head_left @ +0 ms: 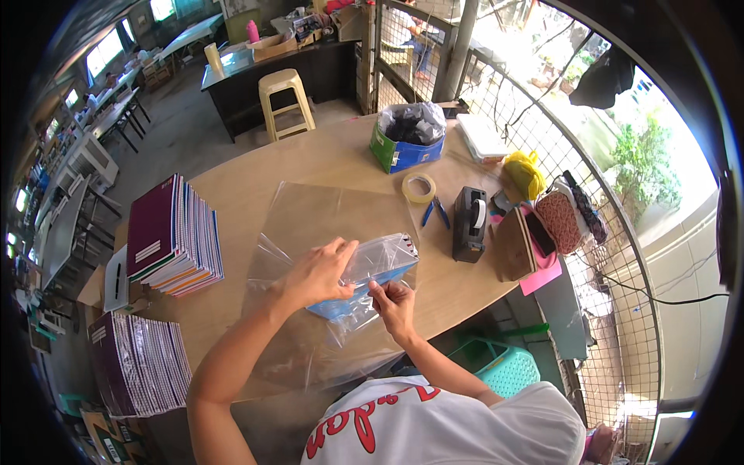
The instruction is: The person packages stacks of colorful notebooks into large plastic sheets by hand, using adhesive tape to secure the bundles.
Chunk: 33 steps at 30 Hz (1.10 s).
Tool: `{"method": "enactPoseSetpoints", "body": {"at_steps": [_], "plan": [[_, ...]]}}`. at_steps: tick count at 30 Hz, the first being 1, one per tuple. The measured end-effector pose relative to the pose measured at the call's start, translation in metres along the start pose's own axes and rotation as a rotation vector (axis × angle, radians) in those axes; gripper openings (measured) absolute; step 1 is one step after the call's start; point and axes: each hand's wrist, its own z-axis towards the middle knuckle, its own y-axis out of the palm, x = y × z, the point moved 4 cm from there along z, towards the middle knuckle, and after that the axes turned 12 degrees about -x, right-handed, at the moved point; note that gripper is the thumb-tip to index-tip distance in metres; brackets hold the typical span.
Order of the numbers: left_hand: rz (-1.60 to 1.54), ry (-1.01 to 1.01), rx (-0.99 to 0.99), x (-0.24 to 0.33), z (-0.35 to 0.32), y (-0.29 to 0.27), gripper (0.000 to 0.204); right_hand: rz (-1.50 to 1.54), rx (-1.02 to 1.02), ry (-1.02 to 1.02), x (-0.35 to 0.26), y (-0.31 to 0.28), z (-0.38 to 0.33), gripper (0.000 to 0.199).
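A large clear plastic sheet (333, 205) lies spread on the wooden table in front of me. On it rests a blue-and-white flat bundle (387, 260) with what looks like a dark spiral binding at its far right corner, partly covered by folded, crinkled plastic. My left hand (319, 271) lies across the left side of the bundle, fingers stretched out and thumb apart. At the bundle's near edge, my right hand (395, 306) is closed, pinching the plastic between thumb and fingers. The bundle's left part is hidden under my left hand.
Tall notebook stacks (174, 240) (143, 364) stand at the left. To the right are a tape roll (418, 187), blue-handled pliers (436, 212), a black tape dispenser (470, 225) and a brown box (515, 246). A lined bin (407, 147) sits at the far edge.
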Motion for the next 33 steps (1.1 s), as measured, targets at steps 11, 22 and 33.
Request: {"method": "enactPoseSetpoints", "body": {"at_steps": [11,22,33], "plan": [[-0.094,-0.183,0.292,0.033,0.030,0.012,0.069,-0.183,-0.892,0.545,0.087,0.008,-0.038,0.067],[-0.631,0.006,0.926,0.000,-0.091,0.040,0.128,0.299,-0.450,-0.023,-0.004,-0.064,0.020,0.084],[-0.108,0.021,0.885,-0.006,-0.117,0.028,0.117,-0.319,-0.391,-0.673,-0.116,-0.067,0.011,0.100]]}}
